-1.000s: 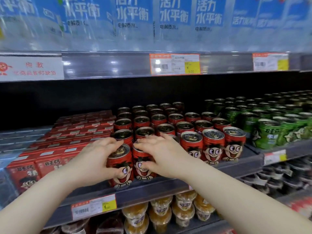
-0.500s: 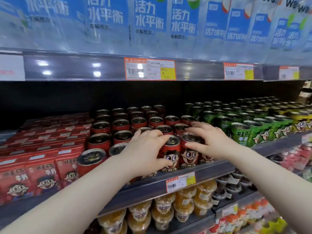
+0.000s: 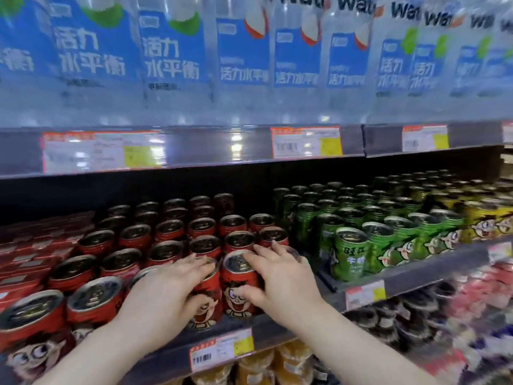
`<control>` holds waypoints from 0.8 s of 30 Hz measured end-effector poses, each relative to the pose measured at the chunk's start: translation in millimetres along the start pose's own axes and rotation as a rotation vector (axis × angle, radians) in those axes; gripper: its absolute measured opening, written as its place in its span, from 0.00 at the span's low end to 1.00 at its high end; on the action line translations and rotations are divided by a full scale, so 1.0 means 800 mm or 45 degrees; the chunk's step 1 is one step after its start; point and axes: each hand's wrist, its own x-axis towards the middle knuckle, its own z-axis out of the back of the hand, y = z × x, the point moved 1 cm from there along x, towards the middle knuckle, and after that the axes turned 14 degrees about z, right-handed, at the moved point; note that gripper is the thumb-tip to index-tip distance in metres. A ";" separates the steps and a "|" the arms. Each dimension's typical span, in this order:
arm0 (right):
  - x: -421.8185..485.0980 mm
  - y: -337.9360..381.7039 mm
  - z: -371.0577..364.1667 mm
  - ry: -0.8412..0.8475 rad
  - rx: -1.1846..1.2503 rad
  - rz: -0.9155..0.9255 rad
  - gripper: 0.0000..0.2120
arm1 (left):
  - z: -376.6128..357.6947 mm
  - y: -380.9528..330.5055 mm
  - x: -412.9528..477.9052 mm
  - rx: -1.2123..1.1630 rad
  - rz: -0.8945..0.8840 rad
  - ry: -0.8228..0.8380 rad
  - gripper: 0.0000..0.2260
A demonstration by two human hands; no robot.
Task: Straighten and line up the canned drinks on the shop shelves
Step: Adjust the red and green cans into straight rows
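Left hand [image 3: 163,295] fingers wrapped on one front red can [image 3: 206,298]; right hand [image 3: 283,282] cups its upright neighbour [image 3: 240,287]. Green cans [image 3: 349,254] lie rightward, nearer the right hand.

Red cans [image 3: 238,284] printed with a wide-eyed cartoon face are seen, topped by dark silver lids. Green cans [image 3: 350,254] and yellow cans [image 3: 485,220] are marked with similar faces. Blue-and-white labels are shown on clear bottles [image 3: 172,51]; white-and-yellow price tags [image 3: 305,142] are edged in orange.
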 end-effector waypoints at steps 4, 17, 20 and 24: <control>-0.002 -0.005 -0.004 -0.027 0.016 0.056 0.32 | 0.007 -0.019 -0.004 -0.041 0.153 -0.037 0.25; -0.056 -0.110 0.041 -0.235 0.496 0.223 0.22 | 0.008 -0.141 0.021 -0.187 0.501 -0.263 0.16; -0.069 -0.193 0.055 -0.405 0.313 0.183 0.17 | 0.004 -0.204 0.044 -0.198 0.310 -0.235 0.20; -0.080 -0.278 0.085 -0.338 0.123 0.031 0.18 | -0.017 -0.286 0.087 -0.155 0.100 -0.035 0.24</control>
